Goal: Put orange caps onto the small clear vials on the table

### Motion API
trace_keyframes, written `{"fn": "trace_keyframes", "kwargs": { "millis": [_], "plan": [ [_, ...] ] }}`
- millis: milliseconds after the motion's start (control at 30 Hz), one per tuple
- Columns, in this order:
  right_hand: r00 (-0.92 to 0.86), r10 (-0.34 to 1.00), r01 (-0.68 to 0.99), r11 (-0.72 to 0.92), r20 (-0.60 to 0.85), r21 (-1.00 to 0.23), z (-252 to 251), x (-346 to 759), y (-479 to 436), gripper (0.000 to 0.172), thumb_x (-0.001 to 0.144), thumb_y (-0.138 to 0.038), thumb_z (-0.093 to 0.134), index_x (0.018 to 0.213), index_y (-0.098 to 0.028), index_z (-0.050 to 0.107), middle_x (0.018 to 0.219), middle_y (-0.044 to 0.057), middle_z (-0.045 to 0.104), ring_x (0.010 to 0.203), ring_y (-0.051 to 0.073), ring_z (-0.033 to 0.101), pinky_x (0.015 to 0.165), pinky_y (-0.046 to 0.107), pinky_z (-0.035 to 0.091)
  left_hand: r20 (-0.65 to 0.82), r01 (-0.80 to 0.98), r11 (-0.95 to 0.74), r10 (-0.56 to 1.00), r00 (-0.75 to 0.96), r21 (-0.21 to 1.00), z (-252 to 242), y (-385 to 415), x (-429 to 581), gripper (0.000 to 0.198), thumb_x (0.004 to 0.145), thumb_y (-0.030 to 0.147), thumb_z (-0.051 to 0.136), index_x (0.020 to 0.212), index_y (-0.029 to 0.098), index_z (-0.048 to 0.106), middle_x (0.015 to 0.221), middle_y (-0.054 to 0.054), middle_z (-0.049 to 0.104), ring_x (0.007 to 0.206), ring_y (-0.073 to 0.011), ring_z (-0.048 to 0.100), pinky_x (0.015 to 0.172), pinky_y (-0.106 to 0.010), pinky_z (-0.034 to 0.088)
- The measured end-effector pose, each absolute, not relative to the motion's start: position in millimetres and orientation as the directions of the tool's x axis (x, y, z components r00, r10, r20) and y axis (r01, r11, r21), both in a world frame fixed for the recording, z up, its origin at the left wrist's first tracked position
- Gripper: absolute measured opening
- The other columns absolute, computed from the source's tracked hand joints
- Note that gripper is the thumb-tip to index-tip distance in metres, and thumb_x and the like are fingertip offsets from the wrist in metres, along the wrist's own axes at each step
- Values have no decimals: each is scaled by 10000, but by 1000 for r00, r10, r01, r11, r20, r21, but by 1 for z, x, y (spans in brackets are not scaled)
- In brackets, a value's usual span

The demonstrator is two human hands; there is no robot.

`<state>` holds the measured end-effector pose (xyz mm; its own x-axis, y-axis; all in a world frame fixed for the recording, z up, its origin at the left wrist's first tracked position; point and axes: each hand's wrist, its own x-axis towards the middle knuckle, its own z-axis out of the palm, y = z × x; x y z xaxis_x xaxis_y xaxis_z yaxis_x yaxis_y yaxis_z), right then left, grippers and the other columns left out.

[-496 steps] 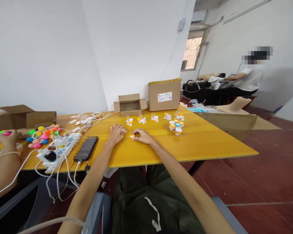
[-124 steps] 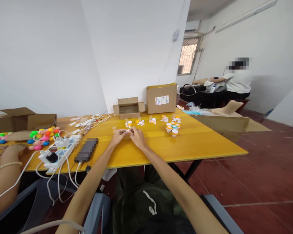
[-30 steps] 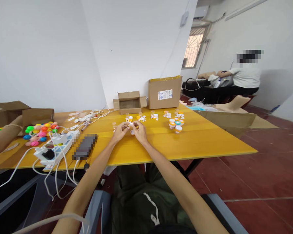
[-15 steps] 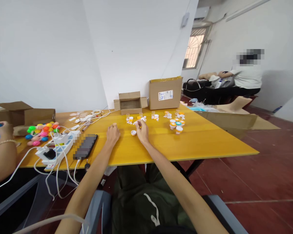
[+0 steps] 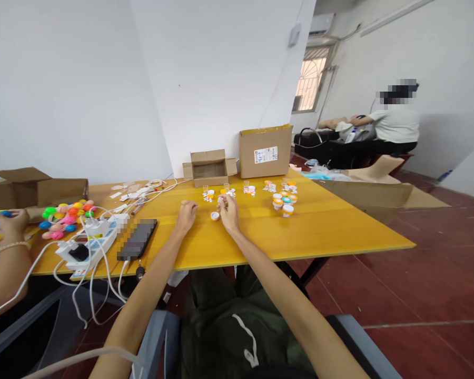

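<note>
My left hand (image 5: 187,215) rests on the yellow table (image 5: 319,226) with its fingers curled under; whatever is in them is hidden. My right hand (image 5: 228,211) is beside it, fingers pinched on a small white piece at the fingertips. A small white cap (image 5: 215,215) lies on the table between the two hands. Just beyond the hands, little heaps of white and orange pieces (image 5: 209,196) run in a row. A cluster of small pots with orange, teal and white lids (image 5: 284,202) stands to the right.
A phone (image 5: 137,239), a power strip with white cables (image 5: 87,241) and coloured balls (image 5: 63,216) lie to the left, by a co-worker's hand (image 5: 8,222). Cardboard boxes (image 5: 210,168) (image 5: 265,152) stand at the table's far edge. Another person (image 5: 395,126) sits back right.
One second ago my hands were together over the table. They have since parted, the white cap now lies between them, and my right hand holds a small piece.
</note>
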<state>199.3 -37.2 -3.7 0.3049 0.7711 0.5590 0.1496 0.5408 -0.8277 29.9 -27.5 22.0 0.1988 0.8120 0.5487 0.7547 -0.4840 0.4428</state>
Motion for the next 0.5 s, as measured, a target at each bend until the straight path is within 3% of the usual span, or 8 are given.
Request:
{"fn": "trace_keyframes", "kwargs": {
  "millis": [100, 267, 500],
  "plan": [
    [300, 785, 142, 524, 541, -840, -5, 201, -35, 214, 901, -341, 464, 947, -214, 630, 952, 64, 580, 712, 167, 574, 675, 316, 520, 577, 640, -552, 791, 201, 534, 20, -25, 34, 160, 848, 211, 521, 805, 219, 676, 797, -60, 685, 831, -232, 623, 809, -366, 508],
    [302, 751, 196, 554, 587, -809, -7, 204, -31, 170, 845, -288, 526, 962, -227, 634, 945, 56, 604, 868, 200, 582, 831, 350, 508, 589, 530, -583, 788, 182, 616, 18, -24, 38, 167, 805, 211, 557, 865, 219, 712, 880, -60, 699, 858, -224, 631, 773, -349, 523],
    [301, 749, 213, 551, 591, -807, -6, 200, -32, 290, 825, -284, 531, 1078, -218, 658, 945, 62, 655, 826, 197, 607, 787, 333, 512, 557, 370, -576, 813, 170, 728, 22, -24, 44, 62, 742, 244, 658, 772, 210, 700, 791, -39, 693, 811, -204, 652, 783, -350, 538]
  ]
}}
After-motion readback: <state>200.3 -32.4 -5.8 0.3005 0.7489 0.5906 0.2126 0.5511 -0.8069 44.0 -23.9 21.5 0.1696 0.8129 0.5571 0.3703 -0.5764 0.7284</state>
